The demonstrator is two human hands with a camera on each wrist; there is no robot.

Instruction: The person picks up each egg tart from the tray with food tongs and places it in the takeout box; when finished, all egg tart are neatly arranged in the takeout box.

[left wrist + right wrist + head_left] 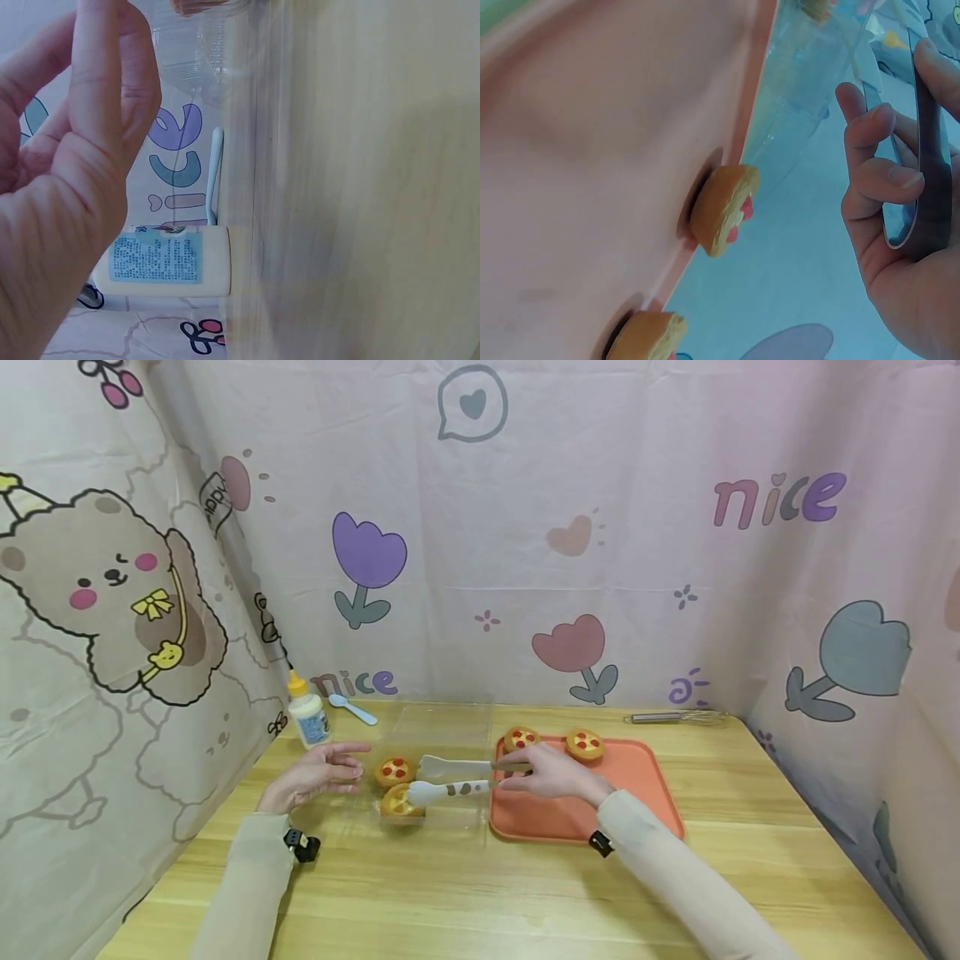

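My right hand (551, 770) grips a pair of tongs (471, 788) with white heads and a metal handle. Both heads reach left over a clear plastic box (457, 820) and stand apart; the nearer one overlaps the front tart (397, 802). Behind that tart lies a second one (395, 771) with red dots on top, also in the box. In the right wrist view, my fingers curl round the bent metal handle (934, 180). My left hand (318, 775) hovers at the box's left side, fingers loosely bent and holding nothing, as the left wrist view also shows.
An orange tray (637, 793) at the right bears two more tarts, one (585, 744) at its back edge and one (521, 739) by my right hand. A white bottle (310, 718) with yellow cap and a blue spoon (354, 710) are back left. A whisk (678, 717) lies back right.
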